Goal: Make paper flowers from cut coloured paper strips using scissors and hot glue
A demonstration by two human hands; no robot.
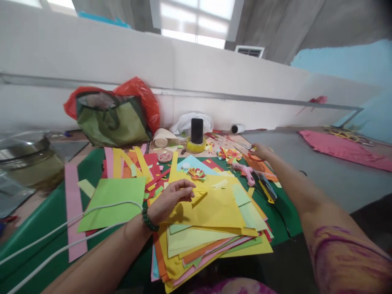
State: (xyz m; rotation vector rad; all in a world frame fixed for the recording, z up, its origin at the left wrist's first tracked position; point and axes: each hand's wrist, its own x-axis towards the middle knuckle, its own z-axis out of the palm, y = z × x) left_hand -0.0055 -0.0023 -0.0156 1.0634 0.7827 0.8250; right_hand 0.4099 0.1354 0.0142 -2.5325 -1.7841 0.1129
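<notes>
My left hand (171, 198), with a green bead bracelet at the wrist, pinches a small folded piece of yellow paper (196, 192) over a stack of coloured paper sheets (214, 228). My right hand (260, 152) reaches far forward and closes on red-handled scissors (252, 157) at the back of the green mat (55, 212). A small paper flower (197, 174) lies just beyond the stack, and another paper flower (229, 154) lies near my right hand.
A pink glue gun (245, 171) lies right of the flowers. A yellow tape roll (196, 146) holds a black phone (197, 130). A green and red bag (113, 116) stands against the wall. Paper strips (134, 163) litter the mat. A white cable (61, 232) crosses the left.
</notes>
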